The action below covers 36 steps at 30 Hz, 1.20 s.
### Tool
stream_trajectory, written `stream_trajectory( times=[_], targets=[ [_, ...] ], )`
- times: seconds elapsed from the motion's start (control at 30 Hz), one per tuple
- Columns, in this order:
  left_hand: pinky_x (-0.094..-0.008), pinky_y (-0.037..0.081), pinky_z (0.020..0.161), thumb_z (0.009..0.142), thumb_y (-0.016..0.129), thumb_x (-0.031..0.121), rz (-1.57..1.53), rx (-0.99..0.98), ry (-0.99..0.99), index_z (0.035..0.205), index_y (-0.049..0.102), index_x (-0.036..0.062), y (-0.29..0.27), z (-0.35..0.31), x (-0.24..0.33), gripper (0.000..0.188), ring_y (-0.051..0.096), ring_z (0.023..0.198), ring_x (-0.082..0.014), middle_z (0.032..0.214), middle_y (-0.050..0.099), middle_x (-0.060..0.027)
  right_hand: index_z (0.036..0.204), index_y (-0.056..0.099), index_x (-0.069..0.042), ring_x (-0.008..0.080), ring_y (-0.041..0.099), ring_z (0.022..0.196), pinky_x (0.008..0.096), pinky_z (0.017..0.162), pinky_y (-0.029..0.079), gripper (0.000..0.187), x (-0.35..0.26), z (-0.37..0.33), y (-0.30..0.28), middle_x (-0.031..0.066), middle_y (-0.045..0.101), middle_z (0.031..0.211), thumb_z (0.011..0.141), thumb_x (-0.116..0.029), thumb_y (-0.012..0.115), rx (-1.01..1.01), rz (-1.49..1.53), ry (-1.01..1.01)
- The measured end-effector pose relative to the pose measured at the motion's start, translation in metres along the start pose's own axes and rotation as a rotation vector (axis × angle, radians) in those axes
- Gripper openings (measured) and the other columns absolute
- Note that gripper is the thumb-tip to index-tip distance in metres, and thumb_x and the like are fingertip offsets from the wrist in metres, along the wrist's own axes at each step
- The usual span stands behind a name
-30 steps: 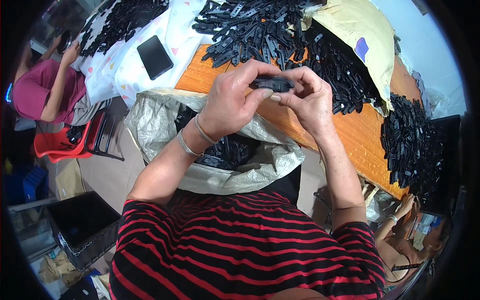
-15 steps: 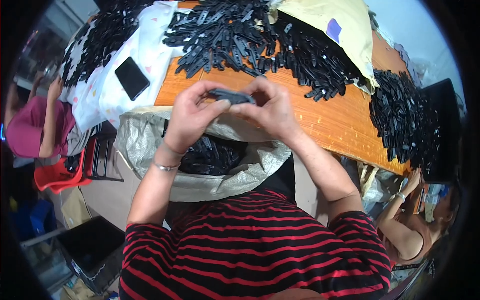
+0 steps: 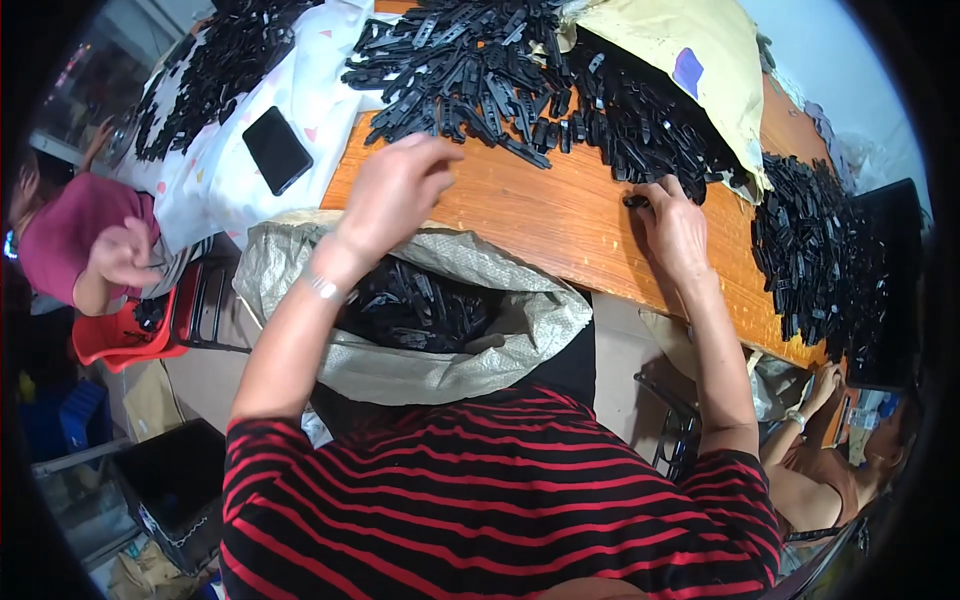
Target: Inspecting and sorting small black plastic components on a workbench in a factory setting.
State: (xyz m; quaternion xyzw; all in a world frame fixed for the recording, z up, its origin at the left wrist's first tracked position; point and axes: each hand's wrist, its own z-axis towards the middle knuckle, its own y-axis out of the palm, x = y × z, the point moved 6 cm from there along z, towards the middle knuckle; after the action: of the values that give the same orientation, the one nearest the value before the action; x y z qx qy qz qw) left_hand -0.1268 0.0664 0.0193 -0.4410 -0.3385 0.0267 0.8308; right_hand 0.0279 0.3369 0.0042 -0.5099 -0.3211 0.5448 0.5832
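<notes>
My left hand hovers between the open woven sack and a heap of long black plastic pieces. Its thumb and fingers are bent but apart, slightly blurred, and nothing shows in them. At the table's right, my right hand pinches a small black plastic part just at the near edge of a pile of shorter black parts. Inside the sack, directly in front of me, lie many black pieces.
A black phone rests on a white patterned sheet at left. Yellowish sacking covers part of the orange wooden table. More black parts lie near a black bin at right. People sit on both sides.
My hands have parted from over the sack, where both held a dark piece. The left went up toward the long-piece heap, the right across to the shorter parts. The earlier piece is no longer visible.
</notes>
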Motion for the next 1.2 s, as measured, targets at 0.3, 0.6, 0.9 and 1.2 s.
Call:
stream_trajectory(
  times=[0.3,0.6,0.9,1.2],
  targets=[
    [-0.0403,0.050,0.076,0.079,0.069,0.011,0.326,-0.065,0.175,0.092,0.064,0.0058,0.093,0.065,0.002,0.015,0.058,0.091,-0.0292,0.092,0.057,-0.0094,0.088,0.061,-0.002,0.0380,0.062,0.080,0.0444,0.070,0.050,0.025,-0.027,0.015,0.022,0.0145,0.060,0.091,0.070,-0.007,0.078,-0.077,0.138,0.024],
    [-0.0405,0.051,0.073,0.075,0.072,0.006,0.253,-0.076,0.133,0.090,0.060,0.0036,0.085,0.047,0.016,0.019,0.061,0.083,-0.0301,0.085,0.060,-0.0115,0.091,0.057,0.000,0.0350,0.062,0.077,0.0414,0.066,0.049,0.030,-0.037,0.007,0.030,0.0166,0.060,0.086,0.072,-0.008,0.079,-0.103,0.371,0.023],
    [-0.0309,0.053,0.070,0.074,0.071,0.003,-0.296,-0.043,-0.349,0.093,0.059,-0.0012,0.100,0.031,-0.014,0.023,0.066,0.076,-0.0190,0.084,0.067,-0.0102,0.092,0.058,0.002,0.0206,0.063,0.067,0.0330,0.060,0.048,0.022,-0.047,0.008,0.033,0.0118,0.062,0.077,0.080,-0.007,0.074,-0.105,0.454,0.067],
    [-0.0263,0.050,0.064,0.078,0.073,0.007,-0.814,-0.005,-0.330,0.098,0.052,-0.0004,0.106,0.020,0.007,0.030,0.063,0.073,-0.0124,0.082,0.063,-0.0072,0.094,0.060,0.001,0.0072,0.057,0.061,0.0236,0.055,0.046,0.017,-0.082,0.022,0.033,0.0046,0.065,0.076,0.084,-0.009,0.072,0.098,0.665,0.095]
  ],
)
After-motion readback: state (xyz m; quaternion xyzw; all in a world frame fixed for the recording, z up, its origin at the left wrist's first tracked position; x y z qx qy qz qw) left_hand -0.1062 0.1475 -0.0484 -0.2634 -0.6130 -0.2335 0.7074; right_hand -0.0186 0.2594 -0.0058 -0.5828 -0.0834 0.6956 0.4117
